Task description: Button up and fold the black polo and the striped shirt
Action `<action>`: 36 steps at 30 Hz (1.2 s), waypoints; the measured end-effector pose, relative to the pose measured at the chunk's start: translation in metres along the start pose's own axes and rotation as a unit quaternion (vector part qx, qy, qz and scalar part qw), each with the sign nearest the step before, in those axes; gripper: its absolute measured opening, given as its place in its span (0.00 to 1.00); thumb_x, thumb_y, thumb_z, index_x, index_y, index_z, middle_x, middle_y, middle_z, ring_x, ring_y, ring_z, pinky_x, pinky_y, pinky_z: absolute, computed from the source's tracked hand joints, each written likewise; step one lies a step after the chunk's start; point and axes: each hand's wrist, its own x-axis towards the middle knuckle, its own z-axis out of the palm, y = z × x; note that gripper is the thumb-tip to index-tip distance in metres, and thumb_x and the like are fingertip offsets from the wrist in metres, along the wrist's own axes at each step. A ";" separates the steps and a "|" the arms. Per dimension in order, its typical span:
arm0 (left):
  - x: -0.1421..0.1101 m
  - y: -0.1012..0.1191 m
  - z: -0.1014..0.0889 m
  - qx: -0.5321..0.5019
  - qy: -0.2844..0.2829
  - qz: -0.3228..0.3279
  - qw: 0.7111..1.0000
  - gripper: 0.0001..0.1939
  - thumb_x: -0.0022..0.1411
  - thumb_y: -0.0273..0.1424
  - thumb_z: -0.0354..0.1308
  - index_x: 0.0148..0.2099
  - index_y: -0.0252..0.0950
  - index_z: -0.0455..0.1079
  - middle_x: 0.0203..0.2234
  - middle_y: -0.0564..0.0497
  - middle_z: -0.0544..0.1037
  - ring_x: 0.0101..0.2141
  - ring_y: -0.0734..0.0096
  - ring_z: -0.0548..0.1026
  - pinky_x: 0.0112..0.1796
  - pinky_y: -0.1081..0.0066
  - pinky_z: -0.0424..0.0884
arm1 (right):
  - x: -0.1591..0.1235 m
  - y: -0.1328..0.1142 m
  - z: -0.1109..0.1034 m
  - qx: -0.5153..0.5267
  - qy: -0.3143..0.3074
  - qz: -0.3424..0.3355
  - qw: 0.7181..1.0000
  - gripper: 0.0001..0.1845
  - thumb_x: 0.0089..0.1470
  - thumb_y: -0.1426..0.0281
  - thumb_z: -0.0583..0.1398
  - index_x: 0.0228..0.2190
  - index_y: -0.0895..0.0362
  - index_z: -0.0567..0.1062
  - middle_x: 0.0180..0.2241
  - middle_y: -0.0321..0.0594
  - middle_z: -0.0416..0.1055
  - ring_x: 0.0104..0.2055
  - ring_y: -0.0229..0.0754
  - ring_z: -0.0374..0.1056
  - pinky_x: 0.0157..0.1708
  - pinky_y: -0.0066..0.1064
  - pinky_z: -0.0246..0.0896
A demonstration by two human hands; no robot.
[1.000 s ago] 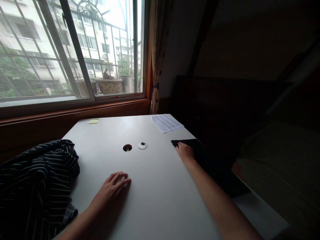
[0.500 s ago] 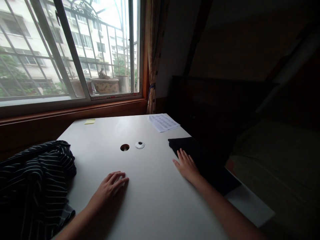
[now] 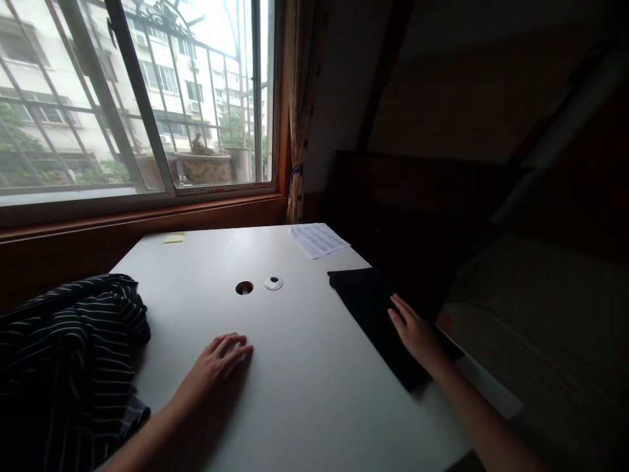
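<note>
Black cloth: one piece, dark, lying flat along the right edge of the counter. Its near left corner, covered by the forearm a second ago, is now exposed.

Right hand: over the right side of the black cloth; fingers extended, slightly parted, released. Whether they touch the fabric cannot be told. Position changed: a second ago at the cloth's far left corner, half a second ago at its left edge, now nearer and further right.

Left hand: on the counter, left of centre; fingers loosely bent, grasping nothing; place unchanged.

Striped cloth: one, dark with pale lines, rumpled, at the left; unmoved.

Round hole and white ring: side by side, mid-counter, ring to the right.

Printed papers: far right, beyond the black cloth.

Yellow note: far left edge.
</note>
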 end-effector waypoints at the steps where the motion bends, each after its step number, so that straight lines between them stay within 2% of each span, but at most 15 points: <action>1: 0.000 0.000 0.000 0.000 0.001 0.000 1.000 0.18 0.68 0.30 0.52 0.58 0.47 0.68 0.54 0.47 0.72 0.54 0.58 0.69 0.51 0.57 0.74 | 0.002 0.020 0.001 -0.048 0.000 0.005 0.999 0.33 0.63 0.54 0.46 0.61 0.60 0.64 0.64 0.49 0.58 0.66 0.52 0.54 0.65 0.45 0.51; 3: 0.001 0.001 -0.001 0.001 0.002 -0.003 1.000 0.18 0.69 0.29 0.51 0.58 0.47 0.68 0.53 0.47 0.72 0.53 0.58 0.69 0.51 0.57 0.74 | 0.002 0.055 0.005 -0.135 -0.030 0.004 0.990 0.35 0.61 0.53 0.47 0.60 0.63 0.66 0.64 0.52 0.58 0.67 0.57 0.51 0.65 0.49 0.48; 5: 0.001 0.003 -0.002 0.001 -0.001 -0.005 1.000 0.18 0.69 0.29 0.50 0.58 0.47 0.68 0.53 0.47 0.72 0.53 0.58 0.69 0.51 0.57 0.74 | 0.000 0.080 0.010 -0.194 -0.059 -0.005 0.979 0.35 0.61 0.52 0.47 0.60 0.62 0.66 0.66 0.51 0.55 0.68 0.59 0.49 0.64 0.50 0.48; 9: 0.001 0.005 -0.004 0.000 -0.007 -0.006 1.000 0.18 0.70 0.29 0.49 0.58 0.46 0.68 0.54 0.47 0.72 0.53 0.58 0.68 0.51 0.57 0.73 | -0.003 0.096 0.016 -0.241 -0.082 -0.012 0.967 0.35 0.61 0.52 0.47 0.62 0.59 0.63 0.67 0.47 0.51 0.68 0.57 0.48 0.63 0.49 0.51; 13: 0.001 0.005 -0.005 0.000 -0.002 -0.002 1.000 0.18 0.69 0.29 0.50 0.58 0.46 0.68 0.54 0.46 0.72 0.53 0.58 0.69 0.51 0.58 0.74 | -0.003 0.091 0.017 -0.260 -0.073 -0.006 0.963 0.34 0.62 0.52 0.46 0.63 0.55 0.63 0.68 0.44 0.51 0.67 0.57 0.51 0.62 0.49 0.53; 18: 0.002 0.006 -0.006 -0.003 0.007 0.002 1.000 0.18 0.69 0.28 0.50 0.58 0.46 0.69 0.53 0.46 0.72 0.53 0.58 0.69 0.51 0.58 0.74 | -0.007 0.082 0.013 -0.281 -0.067 -0.020 0.957 0.34 0.62 0.52 0.45 0.62 0.56 0.64 0.68 0.44 0.50 0.64 0.59 0.55 0.61 0.49 0.53; 22: 0.002 0.005 -0.005 -0.003 0.009 0.000 1.000 0.18 0.69 0.29 0.50 0.58 0.47 0.69 0.53 0.46 0.72 0.53 0.58 0.69 0.51 0.58 0.74 | -0.017 0.074 0.006 -0.285 -0.071 -0.036 0.955 0.34 0.60 0.50 0.47 0.62 0.52 0.64 0.69 0.41 0.48 0.65 0.61 0.53 0.61 0.51 0.53; 27: 0.001 0.002 0.000 0.002 0.015 0.002 1.000 0.17 0.69 0.29 0.50 0.58 0.47 0.69 0.52 0.47 0.73 0.52 0.58 0.69 0.50 0.58 0.74 | -0.027 0.062 0.002 -0.293 -0.070 -0.022 0.953 0.34 0.60 0.49 0.47 0.63 0.49 0.63 0.70 0.39 0.45 0.66 0.64 0.50 0.58 0.58 0.55; 36: 0.002 0.006 -0.004 -0.003 0.015 -0.001 1.000 0.17 0.70 0.30 0.50 0.58 0.47 0.69 0.53 0.47 0.73 0.53 0.59 0.69 0.51 0.58 0.74 | -0.015 0.051 0.010 -0.294 -0.072 -0.001 0.953 0.34 0.62 0.49 0.44 0.62 0.51 0.64 0.69 0.42 0.46 0.66 0.65 0.50 0.58 0.59 0.53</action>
